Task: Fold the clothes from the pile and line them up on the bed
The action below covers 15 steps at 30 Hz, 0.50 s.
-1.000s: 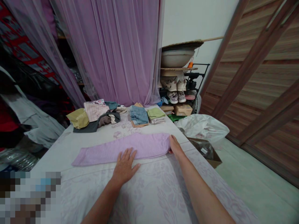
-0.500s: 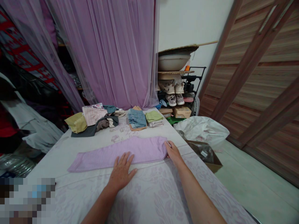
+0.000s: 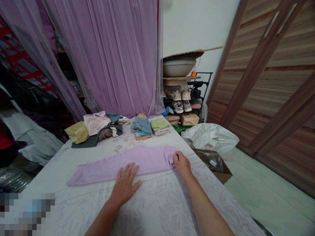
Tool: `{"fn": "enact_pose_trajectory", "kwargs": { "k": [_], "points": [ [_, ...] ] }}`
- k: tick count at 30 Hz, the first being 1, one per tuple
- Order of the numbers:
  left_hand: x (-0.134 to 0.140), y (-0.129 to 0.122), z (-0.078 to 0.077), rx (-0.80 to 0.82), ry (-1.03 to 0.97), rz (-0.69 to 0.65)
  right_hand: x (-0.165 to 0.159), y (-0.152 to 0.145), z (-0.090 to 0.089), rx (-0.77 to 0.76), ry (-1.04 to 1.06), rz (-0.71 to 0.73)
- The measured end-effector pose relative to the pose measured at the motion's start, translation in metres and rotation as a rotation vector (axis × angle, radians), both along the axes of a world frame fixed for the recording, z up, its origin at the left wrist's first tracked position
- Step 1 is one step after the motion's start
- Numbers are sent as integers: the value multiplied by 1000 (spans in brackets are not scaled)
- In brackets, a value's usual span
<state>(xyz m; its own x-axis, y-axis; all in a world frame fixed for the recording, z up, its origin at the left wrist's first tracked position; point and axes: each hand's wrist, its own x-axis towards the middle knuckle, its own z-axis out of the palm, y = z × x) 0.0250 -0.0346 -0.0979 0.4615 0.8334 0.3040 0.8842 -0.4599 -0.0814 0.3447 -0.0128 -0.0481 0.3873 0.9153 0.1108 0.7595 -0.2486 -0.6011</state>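
A pair of lilac ribbed pants (image 3: pixel 147 159), folded lengthwise, stretches across the bed, its narrow leg end at the left and its gathered waist end at the right. My left hand (image 3: pixel 125 185) rests palm down with spread fingers, the fingertips on the near edge of the fabric and the rest over the sheet. At the waist end, my right hand (image 3: pixel 181 163) has its fingers closed on the edge of the pants. The thumb and part of the grip are hidden by the back of that hand.
Beyond the pants lie folded jeans (image 3: pixel 142 127), a green folded garment (image 3: pixel 159 124) and a looser clothes pile (image 3: pixel 95 124). Right of the bed are a cardboard box (image 3: pixel 225 173), a white plastic bag (image 3: pixel 211 136) and a shoe rack (image 3: pixel 204 88).
The camera view has shifted slightly. My right hand's fingers have curled a little more at the waist end, which looks slightly more bunched. My left hand stays flat on the pants.
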Motion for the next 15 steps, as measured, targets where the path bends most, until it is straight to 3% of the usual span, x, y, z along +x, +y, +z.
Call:
{"fn": "enact_pose_trajectory", "kwargs": {
  "k": [8, 15],
  "points": [
    [-1, 1, -2, 34, -14, -9, -2, -3, 1, 30, 23, 70],
    [1, 0, 4, -5, 6, 1, 1, -5, 3, -70, -103, -108]
  ]
}}
